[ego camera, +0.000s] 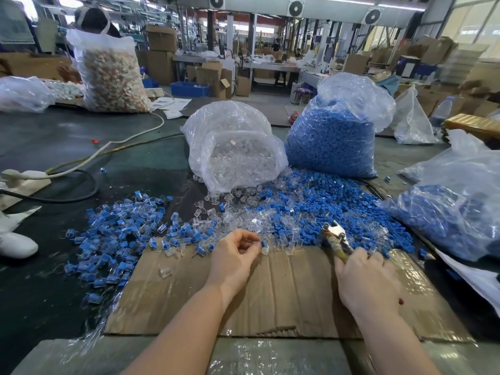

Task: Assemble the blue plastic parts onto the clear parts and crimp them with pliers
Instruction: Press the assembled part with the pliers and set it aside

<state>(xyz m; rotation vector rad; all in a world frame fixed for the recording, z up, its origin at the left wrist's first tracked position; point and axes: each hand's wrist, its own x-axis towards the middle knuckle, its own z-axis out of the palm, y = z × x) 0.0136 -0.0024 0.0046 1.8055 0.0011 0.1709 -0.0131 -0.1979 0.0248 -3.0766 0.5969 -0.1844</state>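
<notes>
Setting: factory hall with stacked boxes behind; a dark surface (67,136) carries a flattened cardboard sheet (270,290), the landmark for what follows.
Left hand (232,257): at the sheet's far edge, grip pinching a small blue piece (262,243) at the fingertips, just beside a clear piece (265,249).
Right hand (364,274): over the sheet's right part, grip clenched round the handles of the pliers (335,239); their jaws stand apart, pointing away.
Risk, fit: the blue piece is tiny and held only at the tips, so it may slip or seat crooked.
Risk, crimp: squeezing an unseated pair would likely crack it or pinch a fingertip.
Risk, mixing: loose parts (297,209) beyond the sheet touch the joined pieces (113,234) left of it, so unfinished ones may stray in.
Clear bag (232,147): beyond the sheet, holding clear parts, mouth spilling toward it.
Blue bag (332,136): right of that, full of blue parts.
Third bag (454,207): right of the sheet, blue parts inside.
</notes>
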